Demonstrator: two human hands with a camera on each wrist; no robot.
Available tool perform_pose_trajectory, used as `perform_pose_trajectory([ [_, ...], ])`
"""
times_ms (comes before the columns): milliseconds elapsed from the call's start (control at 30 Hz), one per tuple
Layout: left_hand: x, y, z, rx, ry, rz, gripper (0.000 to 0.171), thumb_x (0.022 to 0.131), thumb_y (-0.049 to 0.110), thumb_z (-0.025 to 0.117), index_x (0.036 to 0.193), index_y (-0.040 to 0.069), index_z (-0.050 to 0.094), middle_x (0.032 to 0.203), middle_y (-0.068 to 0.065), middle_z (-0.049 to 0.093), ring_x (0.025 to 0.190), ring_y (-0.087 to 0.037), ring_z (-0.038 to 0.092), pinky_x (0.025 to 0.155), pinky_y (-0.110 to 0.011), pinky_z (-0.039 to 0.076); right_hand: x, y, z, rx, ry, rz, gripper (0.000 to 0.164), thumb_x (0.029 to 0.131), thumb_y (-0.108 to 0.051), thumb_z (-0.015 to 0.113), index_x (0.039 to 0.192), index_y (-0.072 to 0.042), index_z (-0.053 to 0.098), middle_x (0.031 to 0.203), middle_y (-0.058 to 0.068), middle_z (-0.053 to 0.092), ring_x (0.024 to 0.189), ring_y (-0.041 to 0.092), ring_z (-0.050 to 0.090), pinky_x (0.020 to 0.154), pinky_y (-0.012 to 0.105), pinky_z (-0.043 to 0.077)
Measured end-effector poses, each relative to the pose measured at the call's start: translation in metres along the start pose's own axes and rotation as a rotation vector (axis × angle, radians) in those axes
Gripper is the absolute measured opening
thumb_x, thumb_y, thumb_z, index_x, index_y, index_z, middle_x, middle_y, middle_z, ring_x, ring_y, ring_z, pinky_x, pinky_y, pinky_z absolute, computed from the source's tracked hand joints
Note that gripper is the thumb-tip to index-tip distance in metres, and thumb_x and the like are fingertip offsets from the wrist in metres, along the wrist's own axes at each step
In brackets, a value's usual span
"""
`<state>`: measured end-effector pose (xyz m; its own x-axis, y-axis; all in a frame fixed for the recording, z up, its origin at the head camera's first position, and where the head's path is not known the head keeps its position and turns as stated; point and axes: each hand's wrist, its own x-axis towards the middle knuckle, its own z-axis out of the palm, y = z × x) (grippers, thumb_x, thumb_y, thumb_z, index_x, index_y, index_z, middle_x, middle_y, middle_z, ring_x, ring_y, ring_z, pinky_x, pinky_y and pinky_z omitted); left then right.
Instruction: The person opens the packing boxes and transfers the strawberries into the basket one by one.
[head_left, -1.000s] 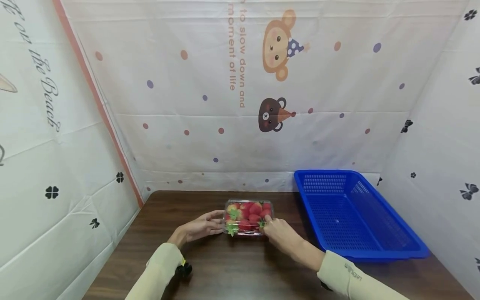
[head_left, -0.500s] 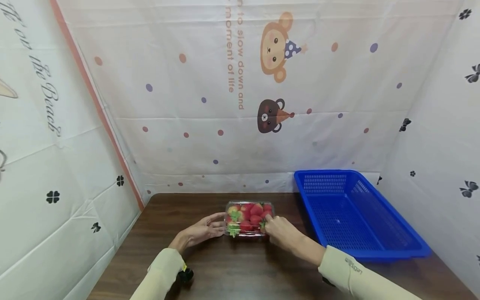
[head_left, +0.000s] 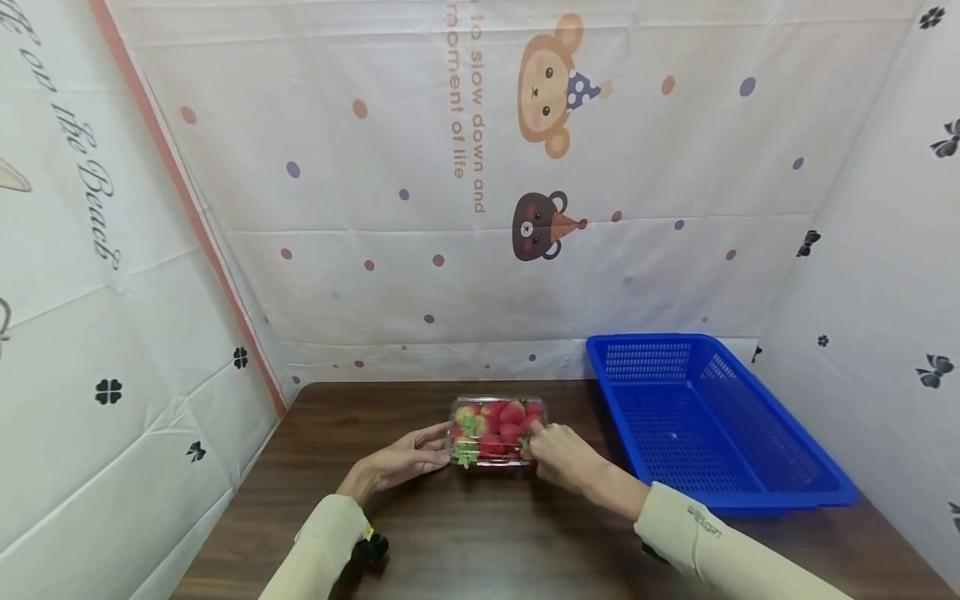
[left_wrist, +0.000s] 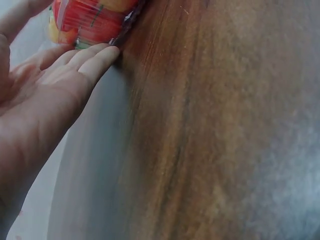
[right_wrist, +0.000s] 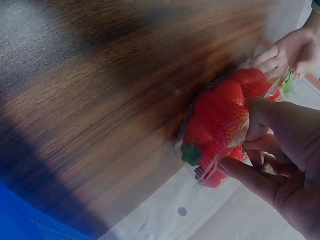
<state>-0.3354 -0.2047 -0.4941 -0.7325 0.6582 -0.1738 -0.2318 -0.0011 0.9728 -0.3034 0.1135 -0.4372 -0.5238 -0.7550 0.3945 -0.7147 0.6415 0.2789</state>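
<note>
While left hand (head_left: 401, 461) touches it with straight fingers, strawberry box (head_left: 491, 446) lies lengthwise between these and right hand (head_left: 564, 458), fingers pinching its edge.

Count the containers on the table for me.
2: a clear box of strawberries between the left hand and right hand, and a blue basket to its right. The head view shows no others; any outside it can't be told.

Backdrop (head_left: 450, 225): "slow down and", "moment of life" | left sheet (head_left: 142, 317): "on the Beach"
</note>
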Motion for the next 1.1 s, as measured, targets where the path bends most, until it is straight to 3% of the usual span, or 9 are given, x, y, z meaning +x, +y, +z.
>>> perform_pose_trajectory([
  [167, -0.002, 0.001, 0.002, -0.011, -0.003, 0.006, 0.075, 0.093, 0.003, 0.057, 0.153, 0.011, 0.012, 0.155, -0.021, 0.02, 0.138, -0.026, 0.033, 0.109, -0.04, 0.033, 0.0, 0.0, 0.0, -0.006, -0.017, -0.014, 0.015, 0.064, -0.009, 0.071, 0.059, -0.02, 0.062, 0.073, 0.003, 0.055, 0.052, 0.021, 0.057, 0.046, 0.033, 0.048],
  [367, 0.0, 0.003, 0.008, 0.017, 0.052, 0.003, 0.079, 0.089, 0.005, 0.063, 0.152, 0.015, 0.016, 0.151, -0.021, 0.029, 0.131, -0.025, 0.042, 0.104, -0.039, 0.04, 0.002, 0.003, 0.0, -0.011, -0.025, -0.029, 0.017, 0.065, -0.007, 0.07, 0.058, -0.02, 0.062, 0.071, 0.004, 0.055, 0.053, 0.022, 0.057, 0.046, 0.034, 0.048],
  [600, 0.001, 0.003, 0.01, 0.009, 0.09, -0.013, 0.08, 0.088, 0.002, 0.063, 0.152, 0.015, 0.017, 0.152, -0.024, 0.024, 0.136, -0.03, 0.035, 0.104, -0.041, 0.04, 0.004, 0.009, -0.003, 0.023, 0.041, 0.017, 0.022, 0.061, -0.008, 0.07, 0.053, -0.016, 0.052, 0.069, 0.003, 0.053, 0.049, 0.021, 0.056, 0.043, 0.032, 0.048],
  [800, 0.003, 0.005, 0.008, 0.042, 0.087, -0.017, 0.08, 0.089, 0.008, 0.065, 0.152, 0.015, 0.017, 0.153, -0.023, 0.022, 0.141, -0.033, 0.026, 0.108, -0.044, 0.035, 0.018, 0.026, -0.021, 0.107, 0.072, 0.098, 0.018, 0.064, -0.014, 0.074, 0.066, -0.009, 0.057, 0.07, 0.003, 0.054, 0.049, 0.02, 0.053, 0.042, 0.031, 0.046],
  [1000, 0.004, 0.008, 0.004, 0.049, 0.082, -0.013, 0.067, 0.095, 0.011, 0.057, 0.15, 0.009, 0.019, 0.151, -0.023, 0.026, 0.136, -0.03, 0.036, 0.109, -0.045, 0.033, 0.04, 0.057, -0.046, 0.2, 0.026, 0.304, 0.009, 0.074, -0.011, 0.065, 0.073, -0.011, 0.056, 0.065, -0.001, 0.056, 0.051, 0.011, 0.049, 0.042, 0.025, 0.041],
  [1067, 0.008, 0.01, 0.003, 0.041, 0.105, -0.025, 0.062, 0.097, 0.016, 0.053, 0.149, 0.007, 0.021, 0.15, -0.022, 0.029, 0.134, -0.03, 0.039, 0.109, -0.046, 0.033, 0.046, 0.068, -0.052, 0.213, -0.009, 0.356, 0.005, 0.079, -0.012, 0.063, 0.083, -0.009, 0.063, 0.067, 0.0, 0.059, 0.05, 0.01, 0.048, 0.041, 0.025, 0.039],
  [1100, 0.01, 0.011, 0.003, 0.04, 0.124, -0.031, 0.06, 0.099, 0.019, 0.051, 0.149, 0.007, 0.021, 0.149, -0.022, 0.03, 0.134, -0.031, 0.038, 0.109, -0.046, 0.033, 0.049, 0.072, -0.055, 0.212, -0.035, 0.375, 0.011, 0.081, -0.012, 0.061, 0.09, -0.007, 0.065, 0.068, 0.001, 0.061, 0.049, 0.01, 0.048, 0.04, 0.025, 0.037],
])
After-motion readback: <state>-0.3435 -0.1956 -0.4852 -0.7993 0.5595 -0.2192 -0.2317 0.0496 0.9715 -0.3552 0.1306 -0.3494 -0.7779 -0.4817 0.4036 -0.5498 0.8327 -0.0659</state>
